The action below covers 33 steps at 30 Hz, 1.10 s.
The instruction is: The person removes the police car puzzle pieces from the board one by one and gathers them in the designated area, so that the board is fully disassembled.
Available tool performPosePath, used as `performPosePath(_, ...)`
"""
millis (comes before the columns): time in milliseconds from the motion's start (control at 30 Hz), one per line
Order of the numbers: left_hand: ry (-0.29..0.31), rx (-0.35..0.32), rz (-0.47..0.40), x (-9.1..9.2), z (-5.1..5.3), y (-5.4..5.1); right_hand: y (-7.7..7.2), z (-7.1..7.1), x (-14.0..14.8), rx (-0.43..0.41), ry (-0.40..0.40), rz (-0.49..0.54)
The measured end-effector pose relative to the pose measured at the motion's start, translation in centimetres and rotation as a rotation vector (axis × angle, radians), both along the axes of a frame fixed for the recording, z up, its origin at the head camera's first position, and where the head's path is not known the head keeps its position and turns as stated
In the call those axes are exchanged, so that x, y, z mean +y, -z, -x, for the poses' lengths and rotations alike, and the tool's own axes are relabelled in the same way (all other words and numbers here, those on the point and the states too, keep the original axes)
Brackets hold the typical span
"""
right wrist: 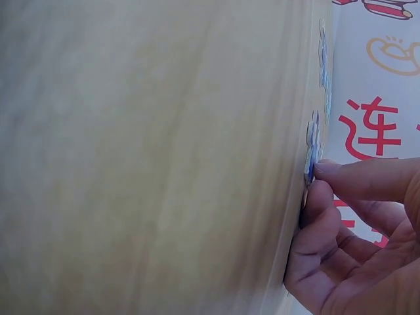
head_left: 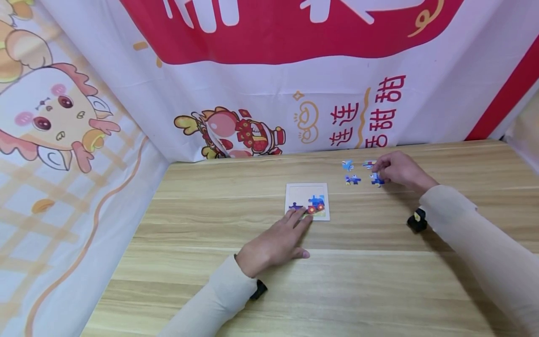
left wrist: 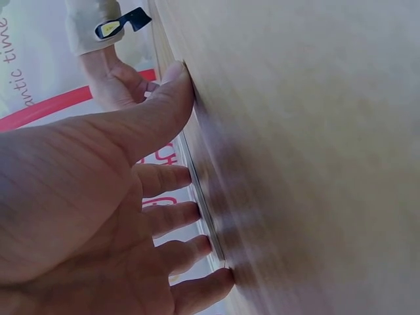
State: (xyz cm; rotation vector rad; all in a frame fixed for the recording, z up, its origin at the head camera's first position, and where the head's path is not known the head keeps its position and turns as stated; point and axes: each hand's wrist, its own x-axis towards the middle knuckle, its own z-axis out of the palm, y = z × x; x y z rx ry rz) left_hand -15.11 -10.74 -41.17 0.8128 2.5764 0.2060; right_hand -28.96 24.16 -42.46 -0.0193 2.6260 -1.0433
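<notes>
A white square puzzle tray (head_left: 299, 188) lies on the table, with a few joined pieces of a blue and red train picture (head_left: 316, 203) along its lower part. My left hand (head_left: 278, 241) rests its outstretched fingertips on the tray's near edge, thumb spread to the side. At the right, my right hand (head_left: 397, 168) pinches a blue jigsaw puzzle piece (head_left: 376, 180) between thumb and index finger; in the right wrist view this piece (right wrist: 312, 164) is tilted up off the wood. Close by lie three more loose pieces, one (head_left: 353, 179) to its left and two (head_left: 347, 164) farther back.
The wooden table (head_left: 202, 224) ends at the back against a hanging printed cloth (head_left: 261, 79) in white and red. Another patterned cloth (head_left: 54, 196) borders the left side. Each wrist wears a black strap device (head_left: 417, 221).
</notes>
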Motion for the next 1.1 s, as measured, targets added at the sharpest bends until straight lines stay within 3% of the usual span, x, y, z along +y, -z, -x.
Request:
performPosePath(300, -0.004, -0.010, -0.007, -0.1, 0.0, 0.0, -0.7, -0.5, -0.1, 0.006, -0.007, 0.031)
performPosePath(567, -0.005, 0.013, -0.002, 0.0, -0.1, -0.1, -2.0, -1.3, -2.4, 0.118, -0.085, 0.021)
performPosePath(800, 0.008, 0.035, -0.001, 0.3, -0.1, -0.4, -2.5, -1.7, -5.3, 0.122, -0.136, 0.053)
performPosePath(1100, 0.044, 0.044, 0.006, 0.6, 0.1, -0.5, -2.2, -1.7, -8.4, 0.157, -0.269, 0.110)
